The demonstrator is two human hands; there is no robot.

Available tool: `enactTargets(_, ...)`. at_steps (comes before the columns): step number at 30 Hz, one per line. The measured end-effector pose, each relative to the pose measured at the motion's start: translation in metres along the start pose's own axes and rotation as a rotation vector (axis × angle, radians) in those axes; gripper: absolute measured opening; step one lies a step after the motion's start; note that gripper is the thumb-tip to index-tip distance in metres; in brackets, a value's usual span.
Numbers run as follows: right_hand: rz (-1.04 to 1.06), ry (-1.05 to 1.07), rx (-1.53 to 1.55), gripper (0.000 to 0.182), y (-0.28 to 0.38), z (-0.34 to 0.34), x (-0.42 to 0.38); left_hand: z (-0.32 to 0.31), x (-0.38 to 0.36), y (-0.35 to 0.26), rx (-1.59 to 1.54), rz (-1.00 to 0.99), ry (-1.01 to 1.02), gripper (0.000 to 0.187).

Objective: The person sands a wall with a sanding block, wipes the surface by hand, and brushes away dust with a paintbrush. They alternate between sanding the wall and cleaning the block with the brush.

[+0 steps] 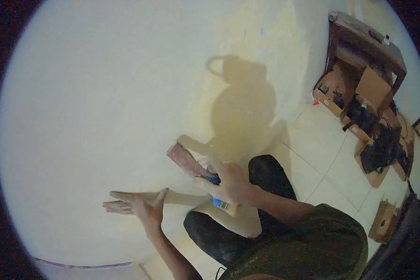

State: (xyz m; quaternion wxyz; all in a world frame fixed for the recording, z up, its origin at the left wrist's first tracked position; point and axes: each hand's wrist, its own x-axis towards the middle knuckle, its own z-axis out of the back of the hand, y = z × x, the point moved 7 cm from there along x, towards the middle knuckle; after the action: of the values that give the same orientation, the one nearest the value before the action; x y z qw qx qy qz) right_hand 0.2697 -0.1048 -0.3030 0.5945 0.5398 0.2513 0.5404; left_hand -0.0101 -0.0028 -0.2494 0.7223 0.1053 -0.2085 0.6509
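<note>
My right hand (pixel 231 182) grips a flat reddish-brown sanding block (pixel 186 159), its fingers wrapped round the dark blue end. The block is tilted in front of the pale wall (pixel 102 102) and casts a shadow beside it. To the left, my left hand (pixel 142 205) is held up with its fingers stretched out and the thumb apart, holding nothing. It overlaps the wall in this view. Below my right hand, between my bent knees, a bit of a blue and white label (pixel 221 204) shows, partly hidden by the hand.
Yellowish patches mark the wall, where my shadow falls. On the tiled floor (pixel 319 156) at the right lie opened cardboard boxes (pixel 347 100) with dark items in them, beneath a wooden table (pixel 366 39). Closer in is a smaller cardboard box (pixel 384 222).
</note>
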Motion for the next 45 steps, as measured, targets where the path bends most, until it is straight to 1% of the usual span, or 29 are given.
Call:
enactTargets(1, -0.029, 0.072, -0.039, 0.047, -0.005, -0.010, 0.002, 0.003, 0.009, -0.007, 0.063, -0.077, -0.140, 0.111)
enactTargets(2, -0.046, 0.138, -0.078, 0.046, -0.008, -0.015, -0.010, 0.008, 0.007, -0.014, 0.077, -0.119, -0.200, 0.124)
enactTargets(3, -0.047, 0.147, -0.095, 0.046, -0.011, -0.017, -0.020, 0.013, 0.004, -0.021, 0.093, -0.160, -0.260, 0.137)
enactTargets(5, -0.043, 0.169, -0.139, 0.046, -0.013, -0.027, -0.052, 0.021, 0.003, -0.019, 0.021, -0.164, -0.201, 0.166)
enactTargets(8, -0.060, 0.294, 0.088, 0.050, -0.036, -0.047, -0.090, 0.023, 0.004, -0.025, -0.039, -0.166, -0.357, 0.163)
enactTargets(9, -0.192, 0.423, -0.052, 0.055, -0.037, -0.045, -0.103, 0.025, 0.002, -0.030, -0.045, -0.145, -0.391, 0.158)
enactTargets(11, -0.189, 0.417, -0.057, 0.057, -0.040, -0.048, -0.124, 0.030, -0.004, -0.036, -0.055, -0.097, -0.462, 0.148)
enactTargets(14, -0.287, 0.452, -0.012, 0.058, -0.037, -0.038, -0.129, 0.040, -0.043, -0.065, -0.397, -0.326, -0.627, 0.114)
enactTargets(15, -0.306, 0.444, -0.004, 0.057, -0.039, -0.037, -0.130, 0.045, -0.054, -0.078, -0.650, -0.405, -0.771, 0.087)
enactTargets(16, -0.328, 0.439, 0.005, 0.056, -0.042, -0.035, -0.132, 0.040, -0.056, -0.092, -0.755, -0.480, -0.533, 0.077)
enactTargets(17, -0.285, 0.372, -0.008, 0.053, -0.043, -0.031, -0.128, 0.035, -0.060, -0.104, -0.853, -0.550, -0.288, 0.067)
enactTargets(19, -0.191, 0.236, -0.036, 0.049, -0.047, -0.021, -0.117, 0.011, -0.063, -0.124, -1.071, -0.538, 0.095, 0.048)
enactTargets(20, -0.240, 0.203, -0.035, 0.049, -0.056, -0.012, -0.115, 0.010, -0.067, -0.136, -1.055, -0.545, 0.119, 0.048)
enactTargets(22, -0.332, 0.132, -0.036, 0.049, -0.065, -0.001, -0.108, 0.029, -0.062, -0.153, -1.024, -0.562, 0.162, 0.046)
enactTargets(23, -0.328, 0.076, -0.021, 0.046, -0.061, 0.003, -0.106, 0.025, -0.064, -0.153, -0.985, -0.609, 0.167, 0.045)
enactTargets(25, -0.388, 0.035, 0.062, 0.043, -0.062, 0.008, -0.103, 0.003, -0.066, -0.149, -0.904, -0.706, 0.177, 0.045)
enactTargets(26, -0.415, 0.015, 0.100, 0.041, -0.061, 0.008, -0.101, -0.029, -0.072, -0.150, -0.810, -0.763, 0.390, 0.046)
enactTargets(27, -0.407, -0.009, 0.049, 0.039, -0.062, 0.010, -0.101, -0.063, -0.082, -0.152, -0.708, -0.812, 0.598, 0.048)
enactTargets(29, -0.387, 0.009, 0.028, 0.043, -0.065, 0.006, -0.102, -0.080, -0.086, -0.155, -0.670, -0.693, 0.946, 0.052)
enactTargets(31, -0.367, 0.019, -0.018, 0.048, -0.061, 0.003, -0.109, -0.056, -0.085, -0.177, -0.794, -0.361, 1.225, 0.055)
enactTargets(33, -0.344, 0.023, -0.090, 0.057, -0.053, 0.007, -0.110, -0.070, -0.088, -0.186, -0.906, -0.462, 0.920, 0.056)
enactTargets(34, -0.390, 0.079, -0.109, 0.061, -0.054, 0.006, -0.111, -0.067, -0.090, -0.187, -0.957, -0.508, 0.763, 0.057)
enactTargets(36, -0.492, 0.191, -0.140, 0.070, -0.060, 0.005, -0.114, -0.073, -0.098, -0.194, -1.013, -0.474, 0.780, 0.057)
enactTargets(37, -0.441, 0.185, -0.134, 0.073, -0.058, 0.006, -0.111, -0.074, -0.097, -0.197, -1.039, -0.461, 0.787, 0.058)
enactTargets(39, -0.340, 0.168, -0.128, 0.078, -0.051, 0.009, -0.108, -0.069, -0.093, -0.205, -1.031, -0.523, 0.725, 0.055)
enactTargets(40, -0.335, 0.176, -0.117, 0.080, -0.047, 0.009, -0.104, -0.065, -0.087, -0.208, -1.028, -0.553, 0.695, 0.054)
enactTargets(42, -0.316, 0.192, -0.089, 0.083, -0.031, 0.012, -0.103, -0.045, -0.087, -0.208, -1.060, -0.544, 0.739, 0.050)
enactTargets(43, -0.337, 0.253, 0.035, 0.085, -0.030, 0.008, -0.103, -0.034, -0.084, -0.206, -1.072, -0.543, 0.762, 0.048)
enactTargets(45, -0.368, 0.367, 0.286, 0.089, -0.027, 0.000, -0.106, -0.028, -0.090, -0.202, -1.253, -0.522, 0.951, 0.046)
